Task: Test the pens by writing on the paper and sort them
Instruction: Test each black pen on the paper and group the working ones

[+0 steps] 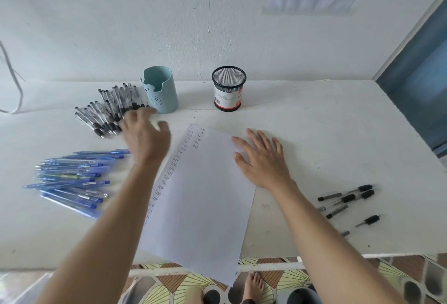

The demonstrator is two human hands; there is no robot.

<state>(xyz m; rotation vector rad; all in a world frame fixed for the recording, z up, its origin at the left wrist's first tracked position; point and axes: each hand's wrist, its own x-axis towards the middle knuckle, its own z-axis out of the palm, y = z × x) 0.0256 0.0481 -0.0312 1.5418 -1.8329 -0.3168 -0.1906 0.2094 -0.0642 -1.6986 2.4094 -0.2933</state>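
A white sheet of paper [205,195] lies in the middle of the table, with columns of the word "test" along its left side. My right hand [262,158] rests flat on the paper's right edge, fingers straight. My left hand [146,134] is blurred, with fingers spread, and hovers by the near end of a pile of clear black-grip pens [108,110] at the back left; it holds nothing. A heap of blue pens [72,180] lies at the left. Several black pens and pen parts [348,202] lie at the right.
A light blue pen cup [160,91] and a black mesh pen holder [228,88] stand at the back by the wall. The paper's near end hangs over the table's front edge [314,256]. A bare foot shows on the patterned floor [266,277] below.
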